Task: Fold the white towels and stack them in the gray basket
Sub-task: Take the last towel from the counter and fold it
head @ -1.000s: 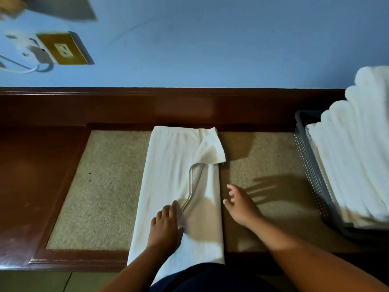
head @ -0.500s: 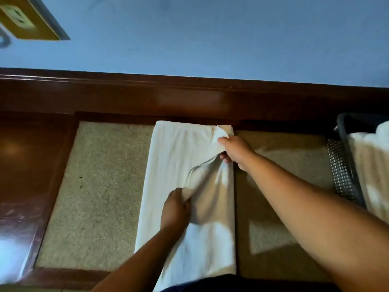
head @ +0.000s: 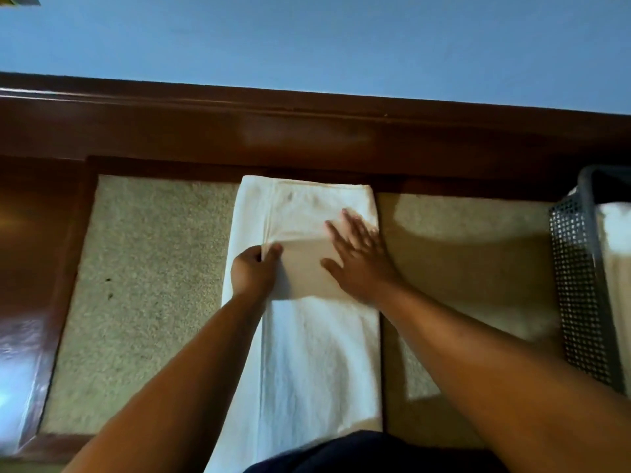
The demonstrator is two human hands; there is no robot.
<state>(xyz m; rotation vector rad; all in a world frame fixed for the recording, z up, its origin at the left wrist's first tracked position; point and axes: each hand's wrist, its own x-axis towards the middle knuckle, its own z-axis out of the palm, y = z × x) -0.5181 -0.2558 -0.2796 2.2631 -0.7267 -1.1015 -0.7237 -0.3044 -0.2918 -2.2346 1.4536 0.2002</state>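
Note:
A white towel lies as a long strip folded lengthwise, running from the wooden back rail down to my lap. My left hand pinches the edge of the upper layer near the strip's left side, fingers curled. My right hand lies flat on the towel's far right part, fingers spread and straight. At the right edge stands the gray basket with perforated walls, holding folded white towels that are partly cut off by the frame.
The towel rests on a beige carpet-like inset framed by dark glossy wood. A raised wooden rail runs along the back under a blue wall.
The turned-up far right corner of the towel has been laid flat. My right hand went from gripping that corner to lying flat on the towel. My left hand now pinches the layer's edge.

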